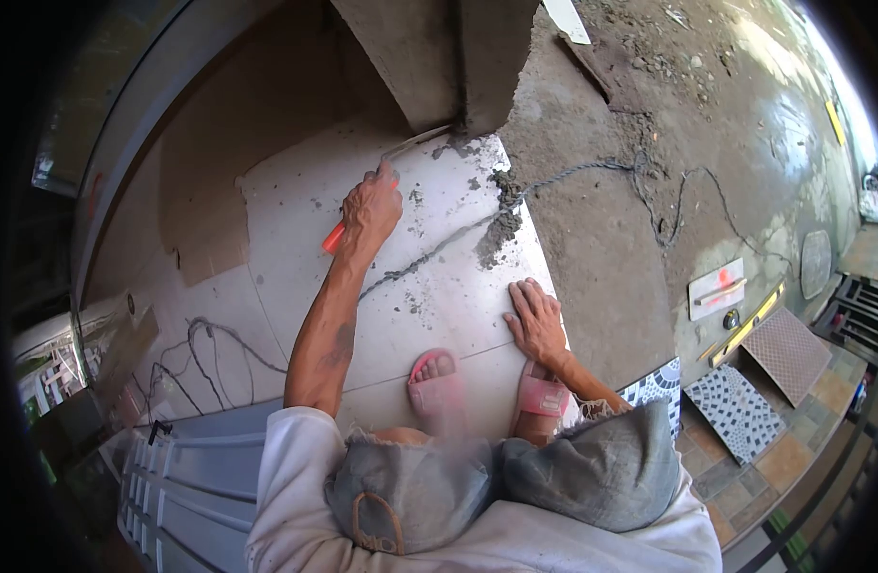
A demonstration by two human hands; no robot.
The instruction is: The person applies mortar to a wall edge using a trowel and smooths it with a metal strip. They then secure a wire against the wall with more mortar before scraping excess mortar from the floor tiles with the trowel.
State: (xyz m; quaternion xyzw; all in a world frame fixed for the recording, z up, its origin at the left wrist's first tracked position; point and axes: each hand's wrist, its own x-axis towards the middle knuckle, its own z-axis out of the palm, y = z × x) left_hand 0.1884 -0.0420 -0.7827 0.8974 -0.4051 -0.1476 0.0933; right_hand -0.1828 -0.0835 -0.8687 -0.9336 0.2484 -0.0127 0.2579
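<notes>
While the right hand [538, 322] is resting open on the tile [401, 329], the left hand [372, 207] is gripping the trowel [334, 239], whose blade is pointing ahead toward the pillar [469, 72]; it is looking light and stiff, best held by its handle

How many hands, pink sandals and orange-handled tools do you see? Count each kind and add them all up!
Hands: 2 (left hand, right hand)
Pink sandals: 2 (left sandal, right sandal)
Orange-handled trowel: 1
Total: 5
</notes>
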